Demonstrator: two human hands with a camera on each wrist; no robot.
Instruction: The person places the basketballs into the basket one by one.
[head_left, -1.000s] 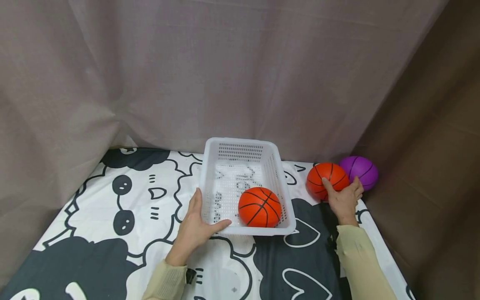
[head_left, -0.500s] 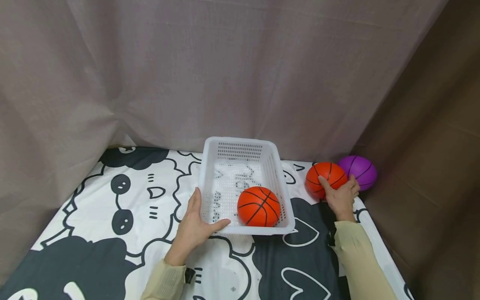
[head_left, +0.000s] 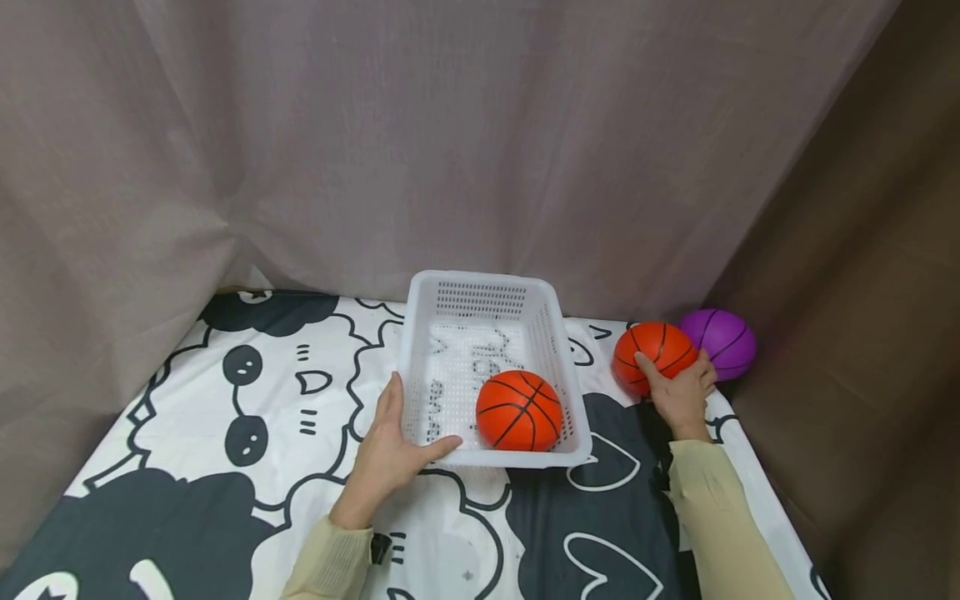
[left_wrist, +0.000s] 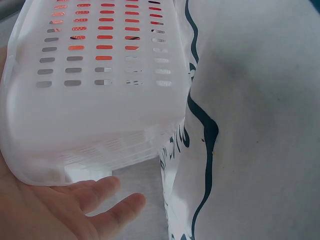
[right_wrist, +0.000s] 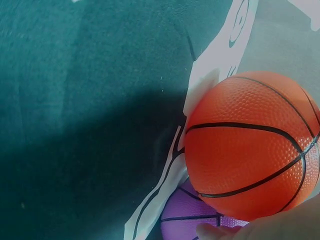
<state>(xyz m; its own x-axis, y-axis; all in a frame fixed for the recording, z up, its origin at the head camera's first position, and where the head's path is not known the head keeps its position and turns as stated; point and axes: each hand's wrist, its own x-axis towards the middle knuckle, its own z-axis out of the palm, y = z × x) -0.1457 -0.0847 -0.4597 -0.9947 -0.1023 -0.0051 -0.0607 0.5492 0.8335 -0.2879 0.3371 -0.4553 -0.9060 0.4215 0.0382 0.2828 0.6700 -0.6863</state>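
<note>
A white perforated plastic basket point(head_left: 480, 460) stands on the cloth in the head view, with one orange toy basketball point(head_left: 519, 411) inside at its near right. My left hand point(head_left: 386, 467) rests against the near left corner, thumb at the front rim, fingers fairly straight along the side; the left wrist view shows fingertips point(left_wrist: 132, 202) reaching past the wall. To the right, my right hand point(head_left: 681, 400) holds a second orange toy basketball point(head_left: 654, 348), thumb on its near face and fingers on its right side. A purple toy basketball point(head_left: 722, 343) sits right behind those fingers, partly hidden.
A black-and-white cartoon-print cloth point(head_left: 300, 392) covers the table. Behind it hangs a grey-brown curtain point(head_left: 480, 150), and a darker curtain point(head_left: 862, 350) closes in on the right, close beside the purple ball.
Over the last second my right hand has shifted slightly left on the orange basketball, its thumb lying farther across it. The left hand, basket and balls stay about where they were.
</note>
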